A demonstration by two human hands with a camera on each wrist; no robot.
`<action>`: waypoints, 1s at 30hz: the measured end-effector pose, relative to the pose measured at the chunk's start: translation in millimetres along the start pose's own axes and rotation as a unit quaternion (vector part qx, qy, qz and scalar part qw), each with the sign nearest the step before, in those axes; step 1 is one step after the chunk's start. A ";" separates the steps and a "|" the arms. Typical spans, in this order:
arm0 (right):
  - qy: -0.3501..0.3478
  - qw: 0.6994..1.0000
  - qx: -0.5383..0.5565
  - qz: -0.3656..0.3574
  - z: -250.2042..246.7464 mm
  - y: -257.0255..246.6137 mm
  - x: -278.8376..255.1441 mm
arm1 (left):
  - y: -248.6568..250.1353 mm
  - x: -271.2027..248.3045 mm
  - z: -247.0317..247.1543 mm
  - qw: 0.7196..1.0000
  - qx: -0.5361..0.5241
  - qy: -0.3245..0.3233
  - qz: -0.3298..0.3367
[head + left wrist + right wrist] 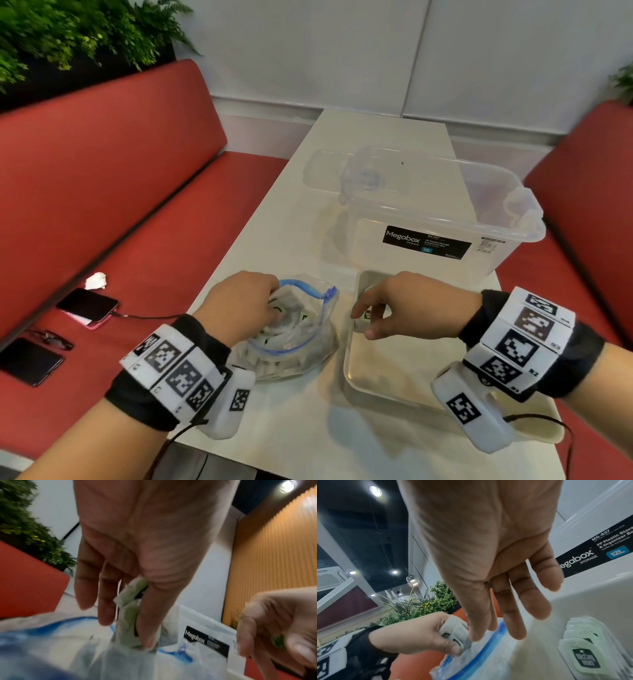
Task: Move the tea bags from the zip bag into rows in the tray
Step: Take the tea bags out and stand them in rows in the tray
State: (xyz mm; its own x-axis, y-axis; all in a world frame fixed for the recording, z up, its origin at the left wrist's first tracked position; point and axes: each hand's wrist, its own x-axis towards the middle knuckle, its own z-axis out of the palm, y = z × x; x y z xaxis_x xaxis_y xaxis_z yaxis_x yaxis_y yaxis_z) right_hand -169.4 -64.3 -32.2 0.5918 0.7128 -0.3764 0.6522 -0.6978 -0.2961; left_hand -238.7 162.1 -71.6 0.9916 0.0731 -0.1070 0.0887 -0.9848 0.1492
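A clear zip bag [310, 346] with a blue seal lies open on the white table, with several tea bags inside. My left hand [270, 313] reaches into its mouth and grips a bunch of green-and-white tea bags [132, 597] between thumb and fingers. To the right stands the pale tray [346, 359]. A short stack of tea bags [585, 660] lies at its far left end. My right hand [363, 323] hovers just above that stack with relaxed fingers [537, 601] and holds nothing.
A clear Megabox storage box [428, 219] stands just behind the tray, its lid [329, 171] lying farther back. On the red bench at left lie two phones [89, 306], glasses [51, 339] and a crumpled tissue [96, 280]. Another red bench runs along the right.
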 end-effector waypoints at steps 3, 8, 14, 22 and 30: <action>0.026 1.000 0.010 -0.012 -4.0 -3.4 2.3 | -11.8 -7.5 -7.2 0.979 -0.198 0.025 -0.029; 0.087 0.994 0.052 -0.031 -9.8 -10.6 7.2 | -1.4 -20.4 -12.1 0.802 -0.594 -0.002 -0.059; 0.172 0.977 0.117 -0.040 -3.7 -22.4 10.9 | 25.6 -21.0 0.1 0.687 -0.723 -0.022 -0.063; 0.238 0.956 0.083 -0.149 -7.5 -9.1 -3.3 | 41.5 -20.1 3.1 0.549 -0.827 -0.071 -0.098; 0.296 0.925 0.195 -0.140 -5.7 -1.2 -4.7 | 52.7 -16.9 6.3 0.441 -0.881 -0.140 -0.101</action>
State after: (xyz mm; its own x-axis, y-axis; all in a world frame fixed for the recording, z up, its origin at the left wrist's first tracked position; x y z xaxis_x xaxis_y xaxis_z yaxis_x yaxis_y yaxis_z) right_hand -170.2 -66.4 -25.1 0.6568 0.7021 0.2751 0.6671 -0.3709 -0.6461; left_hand -251.4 107.9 -68.1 0.9177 -0.1341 -0.3739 0.3533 0.7057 0.6141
